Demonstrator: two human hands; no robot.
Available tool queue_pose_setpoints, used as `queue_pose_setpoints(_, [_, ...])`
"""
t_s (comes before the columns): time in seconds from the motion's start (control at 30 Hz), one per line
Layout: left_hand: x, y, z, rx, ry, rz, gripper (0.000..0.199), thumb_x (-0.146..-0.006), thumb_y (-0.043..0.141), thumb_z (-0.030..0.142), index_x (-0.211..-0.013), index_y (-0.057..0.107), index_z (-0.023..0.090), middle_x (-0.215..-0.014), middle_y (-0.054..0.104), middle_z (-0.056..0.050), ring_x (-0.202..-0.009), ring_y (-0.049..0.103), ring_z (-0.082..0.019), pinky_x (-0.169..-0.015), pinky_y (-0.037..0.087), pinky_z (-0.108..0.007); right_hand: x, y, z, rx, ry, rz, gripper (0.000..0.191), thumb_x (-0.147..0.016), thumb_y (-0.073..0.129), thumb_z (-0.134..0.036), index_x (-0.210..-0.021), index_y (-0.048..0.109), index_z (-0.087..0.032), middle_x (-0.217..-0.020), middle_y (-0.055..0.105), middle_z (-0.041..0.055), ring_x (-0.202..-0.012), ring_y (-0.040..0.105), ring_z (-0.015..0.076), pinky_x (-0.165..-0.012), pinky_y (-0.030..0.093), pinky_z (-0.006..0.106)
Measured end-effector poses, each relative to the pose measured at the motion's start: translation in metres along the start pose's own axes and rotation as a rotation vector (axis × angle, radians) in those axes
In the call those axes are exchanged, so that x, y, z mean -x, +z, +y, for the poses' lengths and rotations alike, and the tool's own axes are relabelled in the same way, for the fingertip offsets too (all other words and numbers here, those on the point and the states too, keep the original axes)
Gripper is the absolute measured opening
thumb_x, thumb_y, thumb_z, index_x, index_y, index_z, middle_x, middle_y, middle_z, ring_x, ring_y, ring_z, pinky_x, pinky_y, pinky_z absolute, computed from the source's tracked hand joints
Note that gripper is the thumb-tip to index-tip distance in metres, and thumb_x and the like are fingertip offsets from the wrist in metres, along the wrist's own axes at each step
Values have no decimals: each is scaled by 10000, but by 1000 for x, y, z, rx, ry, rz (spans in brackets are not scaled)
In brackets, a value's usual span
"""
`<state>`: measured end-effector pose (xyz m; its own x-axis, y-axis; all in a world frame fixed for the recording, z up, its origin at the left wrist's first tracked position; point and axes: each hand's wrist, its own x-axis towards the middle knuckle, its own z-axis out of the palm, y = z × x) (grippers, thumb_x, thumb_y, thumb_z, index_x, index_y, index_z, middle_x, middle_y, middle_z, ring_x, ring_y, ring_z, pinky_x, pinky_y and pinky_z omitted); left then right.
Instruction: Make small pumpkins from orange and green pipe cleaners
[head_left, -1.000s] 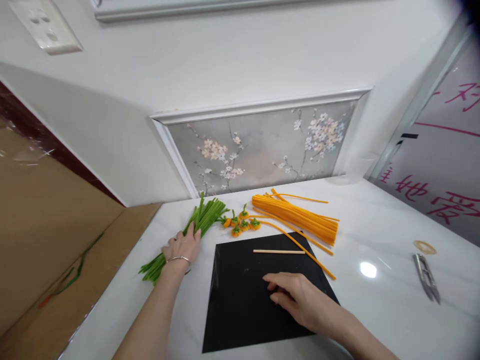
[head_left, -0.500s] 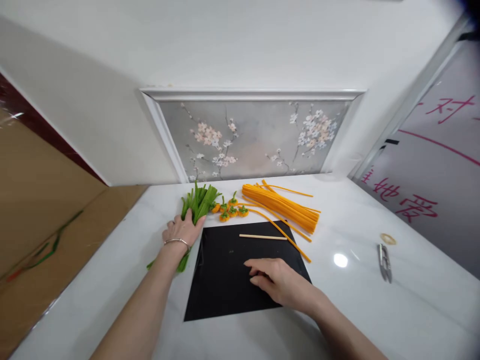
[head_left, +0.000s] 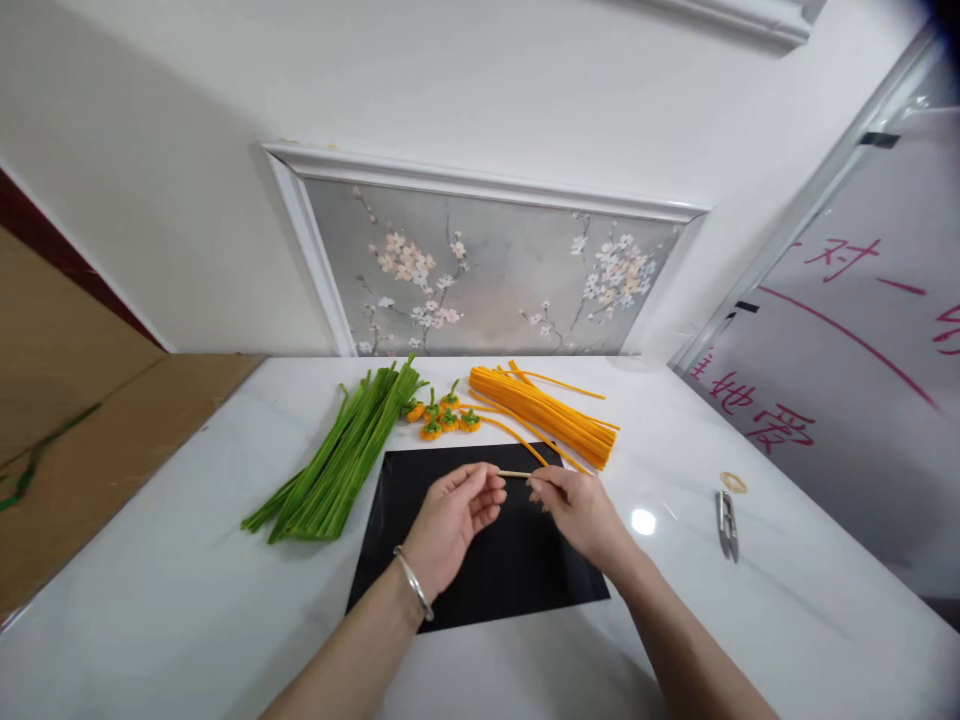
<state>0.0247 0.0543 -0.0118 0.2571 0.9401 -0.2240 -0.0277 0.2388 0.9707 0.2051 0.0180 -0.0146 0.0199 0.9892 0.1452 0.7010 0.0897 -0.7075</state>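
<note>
A thin pale wooden stick (head_left: 514, 474) spans the gap between my two hands, above the black mat (head_left: 491, 560). My left hand (head_left: 459, 515), with a silver bangle at the wrist, pinches its left end. The fingers of my right hand (head_left: 574, 505) close on its right end. Left of the mat lies a bundle of green fuzzy stems (head_left: 341, 455). Behind the mat sit several small orange pieces with green tops (head_left: 448, 418). A bundle of orange fuzzy stems (head_left: 547, 410) lies to their right, with a few loose ones beside it.
Small metal snips (head_left: 727, 525) and a tan rubber band (head_left: 733, 483) lie on the white table (head_left: 675, 640) at the right. A framed floral panel (head_left: 495, 280) is on the wall behind. Brown cardboard (head_left: 150, 440) borders the table on the left.
My left hand has left the green stems and moved right to the stick. My right hand has moved up to it, and the stick is now held between both. The view has shifted slightly.
</note>
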Motion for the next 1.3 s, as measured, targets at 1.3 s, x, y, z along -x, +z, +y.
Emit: queue_pose_setpoints(1.3, [45, 2, -35, 515, -152, -227, 192, -824, 693, 303, -807, 666, 113, -835, 678, -73, -712, 642, -116, -715, 491, -235, -16, -3, 22, 444, 230, 174, 300, -869, 343, -38, -1001, 611, -72, -1019, 614, 218, -905, 652, 283, -764, 484, 385])
